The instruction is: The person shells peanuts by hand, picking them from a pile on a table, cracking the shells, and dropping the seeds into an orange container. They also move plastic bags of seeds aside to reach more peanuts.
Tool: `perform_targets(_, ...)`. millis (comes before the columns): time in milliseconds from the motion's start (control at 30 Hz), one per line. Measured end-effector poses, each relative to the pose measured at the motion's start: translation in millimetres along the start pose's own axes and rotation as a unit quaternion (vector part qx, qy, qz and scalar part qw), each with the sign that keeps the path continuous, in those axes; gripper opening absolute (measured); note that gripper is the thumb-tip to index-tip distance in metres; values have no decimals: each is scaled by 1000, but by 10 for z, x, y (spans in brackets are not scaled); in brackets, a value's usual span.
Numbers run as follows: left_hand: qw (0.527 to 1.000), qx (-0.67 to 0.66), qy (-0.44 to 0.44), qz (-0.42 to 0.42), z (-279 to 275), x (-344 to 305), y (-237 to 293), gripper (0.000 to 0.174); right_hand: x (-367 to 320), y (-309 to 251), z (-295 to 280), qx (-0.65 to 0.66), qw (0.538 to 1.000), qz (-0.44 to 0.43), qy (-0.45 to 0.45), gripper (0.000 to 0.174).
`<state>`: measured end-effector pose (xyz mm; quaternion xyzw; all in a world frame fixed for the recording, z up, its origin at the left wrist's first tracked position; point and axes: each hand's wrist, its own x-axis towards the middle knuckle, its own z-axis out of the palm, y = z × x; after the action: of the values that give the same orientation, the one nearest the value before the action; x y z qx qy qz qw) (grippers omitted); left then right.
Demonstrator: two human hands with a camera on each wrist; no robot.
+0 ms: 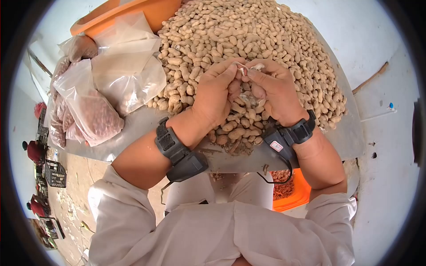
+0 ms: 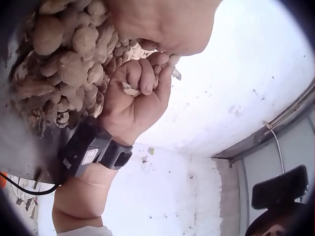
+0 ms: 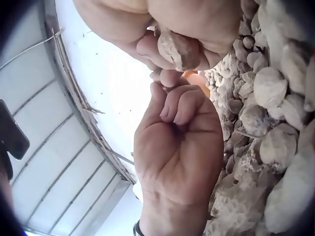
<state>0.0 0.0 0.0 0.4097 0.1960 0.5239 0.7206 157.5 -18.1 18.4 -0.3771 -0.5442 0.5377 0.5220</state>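
Note:
My left hand point(image 1: 216, 91) and right hand point(image 1: 282, 93) meet over a heap of unshelled peanuts point(image 1: 239, 33). Between the two thumbs is a cracked peanut point(image 1: 242, 71), pinched by the left thumb and forefinger. A pale piece of peanut shell point(image 1: 257, 67) shows at the right thumb and forefinger. Curled fingers of the right hand hold another peanut shell point(image 3: 178, 49), visible in the right wrist view. Seen from the right wrist, the left hand point(image 3: 179, 142) has its other fingers curled in toward the palm.
Clear plastic bags of reddish shelled peanuts point(image 1: 100, 111) lie left of the heap, below an orange basin point(image 1: 128, 17). The metal tabletop point(image 1: 239, 165) ends close to the person's body. Under it stands an orange container point(image 1: 301, 188) with reddish bits. Black crates point(image 1: 55, 174) stand on the floor.

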Motion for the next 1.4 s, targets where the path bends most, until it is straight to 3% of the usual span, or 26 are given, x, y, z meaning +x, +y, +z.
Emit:
perform_targets(133, 992, -112, 8, -54, 13, -10, 46, 20, -15, -39, 100, -178, 973, -144, 27, 13)
perform_targets(267, 973, -177, 60, -134, 39, -15, 51, 18, 28, 26, 93, -305, 901, -308, 19, 15)
perform_targets(367, 973, -183, 33, -138, 20, -21, 57, 20, 18, 2, 107, -336, 887, -316, 28, 15)
perform_targets(667, 977, -171, 37, -119, -39, 27, 7, 17, -3, -6, 166, -331, 915, -227, 44, 14)
perform_targets(767, 979, -164, 38, -113, -21, 8, 46, 17, 2, 14, 241, -349, 900, -251, 70, 15)
perform_targets(867, 970, -203, 28, -132, -31, -14, 56, 18, -52, -74, 309, -335, 911, -222, 88, 15)
perform_targets(967, 959, -236, -26, -155, -77, -8, 23, 16, -84, -84, 295, -328, 910, -237, 88, 14)
perform_targets(1033, 974, -178, -44, -134, -49, -41, 106, 15, -197, -229, 328, -337, 898, -258, 118, 13)
perform_targets(1267, 1000, 5, -23, 1, -66, -64, 277, 17, -1628, -755, -4, -264, 878, -207, 342, 14)
perform_targets(1400, 995, 49, -46, 68, 55, -212, 423, 20, -2574, -611, -499, -315, 814, -195, 448, 13)
